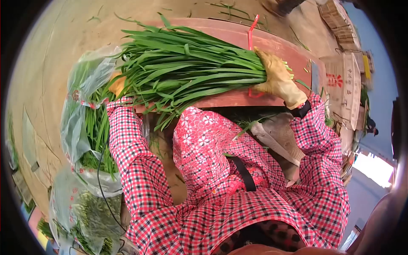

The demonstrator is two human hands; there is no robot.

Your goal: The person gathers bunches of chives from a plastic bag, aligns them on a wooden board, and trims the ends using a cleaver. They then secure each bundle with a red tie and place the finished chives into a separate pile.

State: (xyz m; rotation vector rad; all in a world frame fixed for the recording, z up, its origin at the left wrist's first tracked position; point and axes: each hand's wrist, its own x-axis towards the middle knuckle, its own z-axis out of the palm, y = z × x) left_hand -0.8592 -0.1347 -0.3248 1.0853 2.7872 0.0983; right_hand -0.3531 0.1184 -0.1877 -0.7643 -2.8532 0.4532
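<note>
Plastic bag: greens inside. Leaf bundle crosswise over counter, stems right, tips left. Right hand clasping stems; left hand partly hidden, grip indeterminate.

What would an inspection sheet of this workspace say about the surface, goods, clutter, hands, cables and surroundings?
Surface: worn reddish board, greens laid across it.
Job's things: large bunch of long, flat green leaves; thin, bent red strip, partly hidden by the bunch.
Clutter: small green leaf scrap near the board's right end; clear plastic bag of greens at left.
Hands: tan-gloved right hand closed round the bunch near the stem ends; orange-yellow-gloved left hand at the leafy end, mostly hidden, grip unclear.
Cables: one thin black cord beside the red-checked left sleeve.
Surroundings: printed brown cardboard boxes at right; tan floor with stray leaves.
</note>
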